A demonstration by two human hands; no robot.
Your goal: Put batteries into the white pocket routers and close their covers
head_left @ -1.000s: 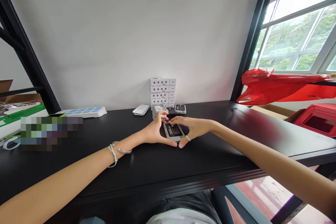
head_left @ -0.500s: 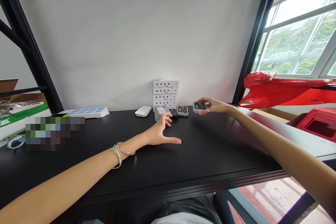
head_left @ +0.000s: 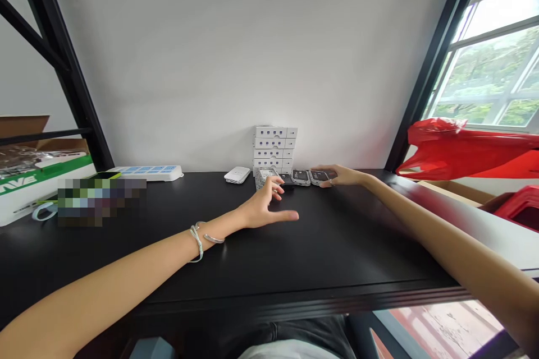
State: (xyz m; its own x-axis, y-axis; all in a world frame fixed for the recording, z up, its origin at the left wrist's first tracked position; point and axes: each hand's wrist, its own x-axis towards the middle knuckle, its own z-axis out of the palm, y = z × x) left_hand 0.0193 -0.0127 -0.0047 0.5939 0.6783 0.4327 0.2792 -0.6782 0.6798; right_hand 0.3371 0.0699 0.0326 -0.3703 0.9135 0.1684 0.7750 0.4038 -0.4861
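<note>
1. The right hand (head_left: 340, 176) pinches a phone (head_left: 320, 176) between thumb and fingers, its dark back facing up, at the desk's far edge.
2. The left hand (head_left: 267, 203) is spread, thumb stretched out, with its fingertips at a patterned gray case (head_left: 264, 178); whether they grip it, I cannot tell.
3. A second phone (head_left: 300, 177) lies just beside the first, touching or nearly so.
4. Stacked white boxes (head_left: 273, 148) stand behind the case.
5. A white power bank (head_left: 237, 174) and a power strip (head_left: 149, 173) lie further left on the black desk (head_left: 320, 247).
6. A red bag (head_left: 461, 148) hangs at right.
</note>
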